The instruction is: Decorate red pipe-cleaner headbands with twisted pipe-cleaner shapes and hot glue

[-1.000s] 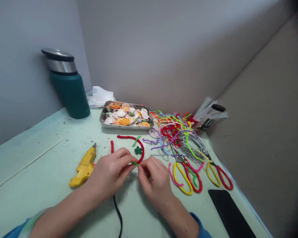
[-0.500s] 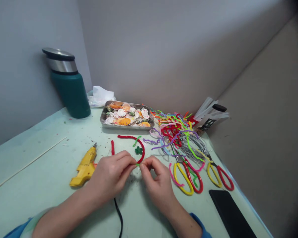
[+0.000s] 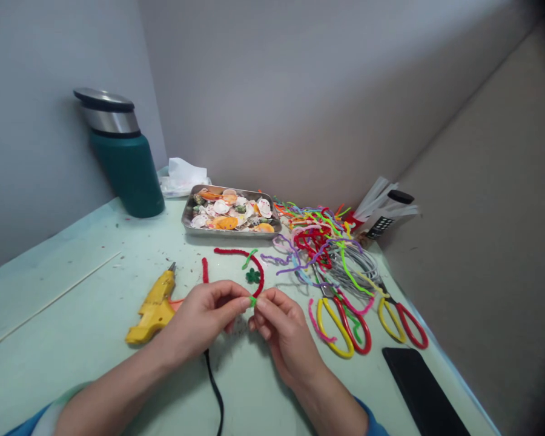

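A small bright green fuzzy piece point(image 3: 253, 301) is pinched between the fingertips of both my hands. My left hand point(image 3: 213, 309) holds it from the left, and my right hand point(image 3: 284, 324) from the right. Just beyond the fingertips, a curved red pipe cleaner point(image 3: 260, 266) lies on the table, with a short green strip point(image 3: 249, 259) and a dark green flower shape point(image 3: 253, 276) beside it. A straight red piece point(image 3: 204, 270) stands out behind my left hand. Left of that hand is a yellow glue gun point(image 3: 153, 307).
Behind are a metal tray point(image 3: 231, 234) of shells and a green bottle point(image 3: 129, 172). To the right lie tangled pipe cleaners point(image 3: 315, 242), two pairs of scissors point(image 3: 367, 339) point(image 3: 422, 339) and a black phone-like slab point(image 3: 422, 390). A thin stick point(image 3: 49, 304) lies left.
My fingers have shifted around the green piece, and more of it shows. The fingers of my right hand have curled underneath. The things on the table keep their places.
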A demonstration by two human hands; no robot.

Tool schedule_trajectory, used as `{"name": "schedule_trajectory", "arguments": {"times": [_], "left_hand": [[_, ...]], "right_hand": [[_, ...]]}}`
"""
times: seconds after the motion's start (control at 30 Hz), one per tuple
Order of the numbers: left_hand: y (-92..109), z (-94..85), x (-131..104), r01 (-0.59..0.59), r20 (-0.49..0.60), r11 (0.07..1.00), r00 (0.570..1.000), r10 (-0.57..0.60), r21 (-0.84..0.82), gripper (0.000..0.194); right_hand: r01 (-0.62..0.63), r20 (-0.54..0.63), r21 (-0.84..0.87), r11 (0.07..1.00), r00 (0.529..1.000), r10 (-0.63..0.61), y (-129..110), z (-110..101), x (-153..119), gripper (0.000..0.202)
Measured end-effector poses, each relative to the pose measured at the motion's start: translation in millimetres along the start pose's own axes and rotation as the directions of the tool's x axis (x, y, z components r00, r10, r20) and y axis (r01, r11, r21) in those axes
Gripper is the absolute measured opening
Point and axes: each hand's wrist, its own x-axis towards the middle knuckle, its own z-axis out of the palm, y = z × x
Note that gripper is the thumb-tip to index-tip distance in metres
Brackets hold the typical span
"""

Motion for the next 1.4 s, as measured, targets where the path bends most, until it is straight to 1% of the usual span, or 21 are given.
{"name": "schedule_trajectory", "arguments": {"times": [0.03,0.1,0.17,0.23,0.3,0.37,0.43,0.47,0.5,0.53,0.63,0.7,0.8,0.87,0.93,1.0,1.1,1.23,1.3,1.37,1.4], "left_hand": [[0,-1.5,0,-0.018,-0.013,0.999,1.0,0.019,0.04,0.021],[-1,-4.5,0,-0.093,-0.056,0.98,0.993,0.104,0.173,0.022],[-1,-6.4,-1,-0.183,-0.071,0.926,0.973,0.218,0.331,0.02],[-2,-6.8,-3,-0.262,-0.044,0.852,0.948,0.315,0.454,0.017],[-4,-6.1,-4,-0.316,-0.017,0.788,0.924,0.383,0.529,0.017],[-6,-5.1,-5,-0.346,0.007,0.738,0.908,0.42,0.579,0.018],[-8,-4.4,-6,-0.365,0.034,0.701,0.899,0.438,0.613,0.018],[-8,-4.1,-6,-0.374,0.048,0.688,0.895,0.444,0.622,0.018],[-8,-3.8,-6,-0.385,0.056,0.677,0.89,0.453,0.627,0.018],[-8,-3.5,-7,-0.395,0.06,0.667,0.883,0.466,0.631,0.019],[-8,-2.1,-7,-0.425,0.053,0.643,0.856,0.514,0.638,0.02],[-8,-1.7,-7,-0.452,0.05,0.632,0.836,0.547,0.629,0.019],[-7,-2.3,-8,-0.499,0.056,0.629,0.807,0.588,0.597,0.017],[-5,-3.2,-8,-0.524,0.049,0.646,0.796,0.603,0.555,0.017],[-2,-3.9,-10,-0.539,0.024,0.683,0.793,0.608,0.493,0.016],[2,-4.0,-11,-0.538,-0.013,0.729,0.801,0.599,0.424,0.014],[5,-2.4,-11,-0.508,-0.059,0.812,0.837,0.544,0.289,0.014],[3,4.0,-8,-0.393,-0.147,0.919,0.908,0.392,0.02,0.01],[0,8.3,-6,-0.318,-0.185,0.94,0.938,0.292,-0.126,0.006],[-1,11.7,-5,-0.24,-0.174,0.94,0.964,0.201,-0.242,0.007],[0,12.5,-4,-0.212,-0.16,0.939,0.972,0.173,-0.272,0.009]], "right_hand": [[0.007,-0.018,-0.045,0.999,1.0,-0.007,-1,-1,1,0.016],[0.023,-0.051,-0.141,0.99,0.998,-0.03,-1,-3,2,0.017],[0.054,-0.076,-0.254,0.966,0.994,-0.076,-1,-4,3,0.017],[0.119,-0.077,-0.38,0.917,0.984,-0.16,0,-5,4,0.018],[0.218,-0.028,-0.505,0.835,0.963,-0.269,0,-5,2,0.016],[0.314,0.049,-0.609,0.729,0.932,-0.36,1,-5,0,0.014],[0.371,0.106,-0.667,0.646,0.906,-0.41,0,-5,-3,0.013],[0.38,0.116,-0.674,0.634,0.902,-0.416,0,-5,-3,0.013],[0.376,0.113,-0.664,0.647,0.905,-0.409,-1,-5,-4,0.013],[0.358,0.101,-0.636,0.683,0.917,-0.386,-2,-5,-3,0.013],[0.241,0.05,-0.475,0.847,0.967,-0.248,-4,-5,-1,0.015],[0.163,0.043,-0.356,0.92,0.986,-0.158,-5,-6,0,0.017],[0.092,0.086,-0.215,0.972,0.993,-0.075,-5,-7,1,0.017],[0.044,0.132,-0.12,0.992,0.991,-0.028,-5,-7,1,0.017],[-0.012,0.171,-0.029,1.0,0.985,0.016,-5,-7,1,0.017],[-0.068,0.199,0.055,0.996,0.978,0.056,-4,-6,1,0.017],[-0.139,0.242,0.167,0.976,0.965,0.096,-3,-5,2,0.015],[-0.166,0.249,0.255,0.953,0.963,0.101,0,-2,2,0.015],[-0.167,0.245,0.271,0.948,0.964,0.1,2,0,1,0.018],[-0.155,0.231,0.286,0.946,0.969,0.089,3,2,1,0.02],[-0.142,0.216,0.29,0.947,0.973,0.079,3,3,1,0.02]]}}
